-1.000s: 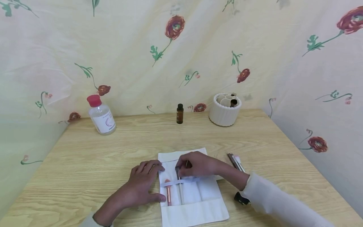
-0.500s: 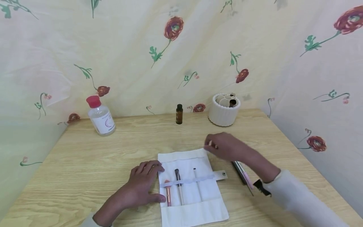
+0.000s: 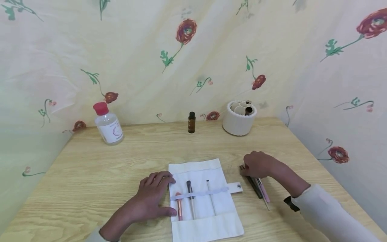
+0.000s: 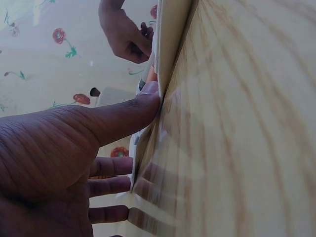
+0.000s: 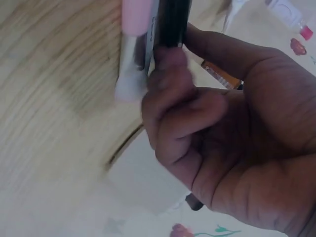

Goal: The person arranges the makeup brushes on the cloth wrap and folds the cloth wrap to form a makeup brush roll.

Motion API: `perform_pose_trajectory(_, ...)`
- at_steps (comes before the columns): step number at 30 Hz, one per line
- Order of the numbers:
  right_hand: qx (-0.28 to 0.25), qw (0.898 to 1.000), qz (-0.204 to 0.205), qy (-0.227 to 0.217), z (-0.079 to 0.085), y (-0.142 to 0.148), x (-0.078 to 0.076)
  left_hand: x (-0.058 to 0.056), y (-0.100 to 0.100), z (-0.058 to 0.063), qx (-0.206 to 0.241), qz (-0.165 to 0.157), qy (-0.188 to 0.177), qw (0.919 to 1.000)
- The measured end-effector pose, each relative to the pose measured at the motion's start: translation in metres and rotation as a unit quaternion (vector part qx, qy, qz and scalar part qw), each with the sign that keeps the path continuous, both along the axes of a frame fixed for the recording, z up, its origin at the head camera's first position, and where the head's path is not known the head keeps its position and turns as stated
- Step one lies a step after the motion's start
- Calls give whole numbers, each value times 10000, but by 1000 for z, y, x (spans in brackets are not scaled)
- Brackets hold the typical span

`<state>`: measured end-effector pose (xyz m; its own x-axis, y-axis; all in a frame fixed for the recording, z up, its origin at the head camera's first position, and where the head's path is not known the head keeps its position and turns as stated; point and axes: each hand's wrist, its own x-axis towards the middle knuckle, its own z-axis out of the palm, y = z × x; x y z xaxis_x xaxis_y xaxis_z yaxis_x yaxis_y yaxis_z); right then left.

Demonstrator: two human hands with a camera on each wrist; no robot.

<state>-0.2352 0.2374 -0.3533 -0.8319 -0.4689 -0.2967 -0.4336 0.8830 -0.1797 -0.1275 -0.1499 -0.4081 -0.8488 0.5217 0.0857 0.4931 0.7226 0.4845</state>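
A white fabric brush roll (image 3: 208, 227) lies unrolled on the table. Tucked under its strap are a rose-coloured brush (image 3: 179, 206), a dark-bristled makeup brush (image 3: 189, 189) and a thin brush (image 3: 211, 198). My left hand (image 3: 152, 196) rests with fingers spread along the roll's left edge; in the left wrist view its thumb (image 4: 131, 116) presses that edge. Right of the roll, my right hand (image 3: 259, 164) pinches a black-handled makeup brush (image 5: 173, 22) among the loose brushes. Beside it lies a pink-handled brush (image 5: 137, 17). My fingers hide the tops of these brushes in the head view.
A clear bottle with a red cap (image 3: 109, 126) stands at the back left. A small brown bottle (image 3: 191, 123) is at the back middle, with a white ribbed holder (image 3: 237, 122) to its right. A black clip-like object (image 3: 291, 203) lies by the right sleeve.
My right hand has left the dark-bristled brush in the roll and moved right, down to the loose brushes, where it grips one. The left hand stays in place.
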Motion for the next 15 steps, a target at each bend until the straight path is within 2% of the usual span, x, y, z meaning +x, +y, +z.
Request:
perform_pose_trajectory(2, -183, 9998, 47, -56, 1, -1, -1, 0, 0, 0, 9, -8, -37, 10000)
perform_pose_trajectory(5, -724, 9970, -67, -255, 6, -6, -5, 0, 0, 0, -12, -4, -62, 10000)
perform_pose_trajectory(8, -1610, 9859, -239, -394, 12, -15, -12, 0, -1, 1, -45, 9, -42, 10000)
perform_pose_trajectory(11, -2647, 9625, -364, -467, 14, -29, -17, -1, -1, 0, -50, 10, -33, 10000)
perform_pose_trajectory(15, -3910, 9166, -441, -712, 10, -52, -15, -1, -1, 0, -30, -20, -12, 10000)
